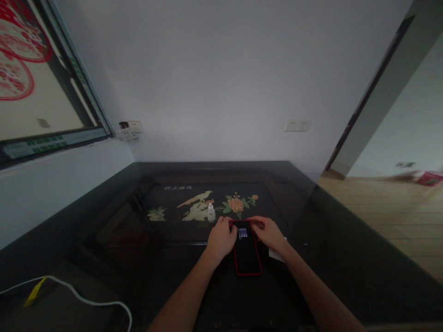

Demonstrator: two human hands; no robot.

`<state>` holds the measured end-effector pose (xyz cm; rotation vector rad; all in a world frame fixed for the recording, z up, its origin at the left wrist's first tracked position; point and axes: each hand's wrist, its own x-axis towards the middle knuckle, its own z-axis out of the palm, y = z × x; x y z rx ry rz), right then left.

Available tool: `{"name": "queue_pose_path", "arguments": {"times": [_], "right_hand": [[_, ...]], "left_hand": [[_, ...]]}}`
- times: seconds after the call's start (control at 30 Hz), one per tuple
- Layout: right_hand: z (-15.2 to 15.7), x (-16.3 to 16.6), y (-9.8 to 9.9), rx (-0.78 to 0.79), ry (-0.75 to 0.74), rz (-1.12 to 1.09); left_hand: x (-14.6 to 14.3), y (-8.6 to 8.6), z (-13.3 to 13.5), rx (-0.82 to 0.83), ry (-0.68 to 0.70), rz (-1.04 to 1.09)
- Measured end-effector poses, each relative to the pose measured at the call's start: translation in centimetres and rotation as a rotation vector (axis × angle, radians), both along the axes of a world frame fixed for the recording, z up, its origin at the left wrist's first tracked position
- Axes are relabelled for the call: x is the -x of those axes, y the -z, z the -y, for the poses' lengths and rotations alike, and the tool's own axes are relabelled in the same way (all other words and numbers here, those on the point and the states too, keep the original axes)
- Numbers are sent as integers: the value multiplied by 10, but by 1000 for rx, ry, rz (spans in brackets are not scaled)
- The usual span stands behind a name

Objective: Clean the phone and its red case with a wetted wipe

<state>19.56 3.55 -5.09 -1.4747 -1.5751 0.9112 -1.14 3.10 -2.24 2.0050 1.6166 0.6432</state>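
A smartphone (pixel 248 258) with a dark screen and a red case lies on the glossy black table, white characters showing near its far end. My left hand (pixel 222 236) is closed on its far left corner, the thumb over the edge of the screen. At the far right corner, my right hand (pixel 269 233) has its fingers curled against the case. A small clear bottle with a white cap (pixel 211 213) stands upright just beyond my left hand. Partly hidden beneath my right wrist is a flat white piece (pixel 276 255), perhaps paper or a wipe.
The black table (pixel 346 276) bears a bird-and-flower picture (pixel 236 205) and reaches the wall. A white cable with a yellow tag (pixel 34 291) curves across the near left. Wall sockets (pixel 297 125) sit behind, a window (pixel 51 92) at left, wooden floor (pixel 387 203) at right.
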Motion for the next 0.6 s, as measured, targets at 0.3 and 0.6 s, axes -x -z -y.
{"name": "queue_pose_path", "arguments": {"times": [0.3,0.6], "right_hand": [[-1,-1,3,12,-4,7],[0,1,2,-1,23,57]], "left_hand": [[-1,-4,4,12,1,-16],[-1,-1,2,2,3,-41]]}}
